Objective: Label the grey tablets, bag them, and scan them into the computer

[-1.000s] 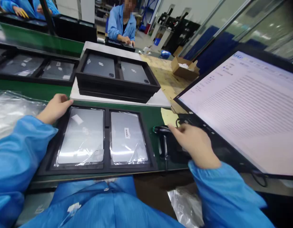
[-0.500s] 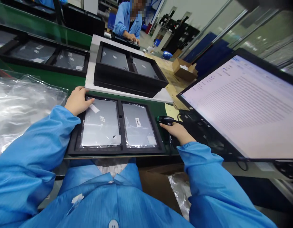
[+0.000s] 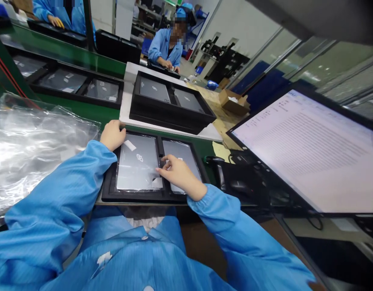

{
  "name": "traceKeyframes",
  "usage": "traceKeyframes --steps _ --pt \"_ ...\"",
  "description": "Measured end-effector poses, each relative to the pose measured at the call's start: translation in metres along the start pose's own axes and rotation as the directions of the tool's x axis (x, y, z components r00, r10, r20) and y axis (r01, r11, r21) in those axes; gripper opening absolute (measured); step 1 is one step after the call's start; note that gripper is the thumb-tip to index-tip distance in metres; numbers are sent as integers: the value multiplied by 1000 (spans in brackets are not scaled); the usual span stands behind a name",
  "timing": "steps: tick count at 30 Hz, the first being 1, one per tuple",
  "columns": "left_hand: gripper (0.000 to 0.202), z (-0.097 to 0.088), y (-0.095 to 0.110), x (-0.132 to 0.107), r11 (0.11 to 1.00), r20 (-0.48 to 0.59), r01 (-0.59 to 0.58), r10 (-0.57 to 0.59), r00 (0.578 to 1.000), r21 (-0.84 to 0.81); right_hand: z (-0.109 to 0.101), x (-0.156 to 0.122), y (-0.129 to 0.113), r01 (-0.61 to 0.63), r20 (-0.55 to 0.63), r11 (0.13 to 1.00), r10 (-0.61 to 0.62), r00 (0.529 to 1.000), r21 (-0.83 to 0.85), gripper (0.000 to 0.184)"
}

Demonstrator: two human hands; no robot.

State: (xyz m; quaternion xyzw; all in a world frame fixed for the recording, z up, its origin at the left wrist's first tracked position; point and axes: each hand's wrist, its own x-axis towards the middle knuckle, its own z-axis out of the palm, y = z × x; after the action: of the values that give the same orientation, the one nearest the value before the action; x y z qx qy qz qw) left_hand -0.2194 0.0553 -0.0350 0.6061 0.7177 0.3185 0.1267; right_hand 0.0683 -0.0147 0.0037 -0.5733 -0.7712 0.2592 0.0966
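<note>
A black two-slot tray (image 3: 107, 193) lies in front of me on the green belt. Each slot holds a grey tablet in clear plastic wrap: the left tablet (image 3: 137, 167) and the right tablet (image 3: 186, 155). My left hand (image 3: 112, 135) rests curled on the tray's far left corner, fingers bent over the edge. My right hand (image 3: 178, 174) lies over the right tablet near the tray's middle divider, fingers bent and touching the wrap. A black handheld scanner (image 3: 217, 165) stands just right of the tray, untouched.
A large tilted monitor (image 3: 313, 153) fills the right side. Stacked black trays (image 3: 171, 109) with tablets sit on a white board behind. Clear plastic bags (image 3: 32, 149) pile up at left. More trays (image 3: 68, 83) lie on the far belt. Other people in blue coats work at the back.
My right hand left the scanner and moved left onto the right tablet. My left hand stayed on the tray's far left corner. The camera view shifted slightly.
</note>
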Motion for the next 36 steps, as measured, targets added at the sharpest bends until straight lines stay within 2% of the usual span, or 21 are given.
traceKeyframes --steps 2,4,10,12,16,18,20,22,25,28,30,32,34,36 --pt "36 0 -2 2 995 -75 21 -28 997 -94 5 4 -10 -23 -28 995 21 999 -98 31" --pt "31 1 -2 1 984 -106 2 -21 994 -176 8 8 -14 -31 -53 985 22 998 -171 28" --pt "24 14 3 -4 966 -146 -150 121 982 -210 15 29 -5 -67 -135 962 31 990 -266 27" --pt "23 16 3 -5 962 -173 -152 114 978 -225 18 42 3 -100 -132 967 70 989 -233 28" --pt "24 15 5 -6 949 -177 -138 90 980 -284 22 60 19 -176 12 984 176 984 13 30" --pt "25 13 9 -7 945 -166 -127 79 983 -303 22 60 22 -160 19 982 159 987 101 29" --pt "24 10 12 -9 939 -137 -100 58 989 -329 23 58 19 -92 -31 989 96 995 119 25" --pt "22 8 15 -10 930 -89 -65 35 995 -362 23 57 10 -19 -76 993 28 997 117 23" --pt "15 7 18 -11 916 9 -15 20 1000 -401 28 59 -15 80 -133 982 -58 989 169 23" --pt "43 3 19 -13 861 173 125 -44 984 -492 37 58 -52 243 -152 926 -206 967 291 22" --pt "59 -3 22 -16 793 262 240 -106 959 -560 43 53 -79 370 -138 865 -343 929 338 21" --pt "64 -10 25 -17 689 285 321 -171 943 -650 47 49 -101 453 -114 824 -443 890 339 22" --pt "58 -17 27 -17 572 285 362 -224 932 -736 46 52 -114 472 -89 801 -475 876 368 25" --pt "49 -21 27 -16 482 273 370 -261 926 -794 41 65 -114 437 -108 780 -438 893 448 29"
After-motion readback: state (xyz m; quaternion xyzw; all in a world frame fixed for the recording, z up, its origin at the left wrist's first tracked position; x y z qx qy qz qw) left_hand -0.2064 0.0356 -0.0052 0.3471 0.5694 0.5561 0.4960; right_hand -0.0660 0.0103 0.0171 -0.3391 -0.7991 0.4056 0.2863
